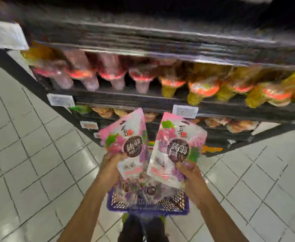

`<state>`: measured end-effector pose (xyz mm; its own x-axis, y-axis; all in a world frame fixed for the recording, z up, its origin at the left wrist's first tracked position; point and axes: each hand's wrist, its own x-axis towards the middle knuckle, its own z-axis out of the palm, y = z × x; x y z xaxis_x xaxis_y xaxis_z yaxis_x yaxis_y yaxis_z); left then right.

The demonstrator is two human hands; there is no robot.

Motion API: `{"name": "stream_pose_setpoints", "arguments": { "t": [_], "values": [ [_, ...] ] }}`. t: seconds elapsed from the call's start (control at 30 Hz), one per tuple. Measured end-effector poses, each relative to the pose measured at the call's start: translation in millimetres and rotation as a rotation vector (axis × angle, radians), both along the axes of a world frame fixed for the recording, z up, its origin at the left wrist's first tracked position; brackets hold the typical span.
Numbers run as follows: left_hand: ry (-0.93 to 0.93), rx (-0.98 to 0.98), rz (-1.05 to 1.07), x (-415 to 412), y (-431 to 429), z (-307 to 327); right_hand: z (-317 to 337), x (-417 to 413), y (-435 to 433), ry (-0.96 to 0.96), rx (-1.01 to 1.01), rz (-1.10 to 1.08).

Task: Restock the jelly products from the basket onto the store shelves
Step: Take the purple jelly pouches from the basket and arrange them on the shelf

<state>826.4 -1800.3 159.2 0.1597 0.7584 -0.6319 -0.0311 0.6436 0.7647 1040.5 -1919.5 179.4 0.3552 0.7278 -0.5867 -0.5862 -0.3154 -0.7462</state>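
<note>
From the head view, my left hand [112, 164] grips the lower part of one pink-and-white jelly pouch [125, 137], and my right hand [189, 173] grips the lower corner of a second pouch [177, 145] of the same design. The two are held up side by side, tilted apart like a V, with my hands well apart. Each pouch carries a dark round badge with white characters, a small red mark above it, and green leaf shapes and purple fruit. The blur keeps me from reading any of the writing. Below the pouches a blue mesh basket [145, 209] sits on the pale tiled floor [29, 154] between my forearms, with more pouches of the same kind [152, 189] lying inside it. In front of me stand the dark store shelves [160, 103]. One level holds a row of cone-shaped packs, pinkish ones [111, 74] to the left and yellow ones [201, 91] to the right, each with an orange-red band. White price labels [185, 111] are clipped along the shelf edges, but their print is too smeared to make out.
</note>
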Motion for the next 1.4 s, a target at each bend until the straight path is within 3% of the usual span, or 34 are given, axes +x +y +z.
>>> {"name": "stream_pose_setpoints", "arguments": {
  "t": [0.13,0.2,0.33,0.47,0.67,0.83,1.0,1.2,1.4],
  "values": [
    [-0.191,0.031,0.024,16,10,118,110,12,15,-0.166,0.146,0.018],
    [-0.23,0.115,-0.067,23,12,175,160,18,23,-0.216,0.25,0.0],
    [-0.147,0.427,-0.309,32,22,272,257,27,38,-0.228,0.434,-0.057],
    [-0.131,0.616,-0.316,38,34,349,330,36,47,-0.349,0.552,-0.058],
    [-0.382,0.763,-0.352,26,75,440,417,31,61,-0.518,0.69,-0.117],
    [-0.532,0.82,-0.337,11,114,490,474,18,81,-0.63,0.792,-0.209],
    [-0.515,0.942,-0.372,10,138,533,512,11,99,-0.869,0.846,-0.324],
    [-0.472,0.995,-0.402,25,151,556,556,31,113,-1.08,0.771,-0.437],
    [-0.453,1.006,-0.395,45,151,561,589,55,136,-1.027,0.807,-0.426]
  ]
}}
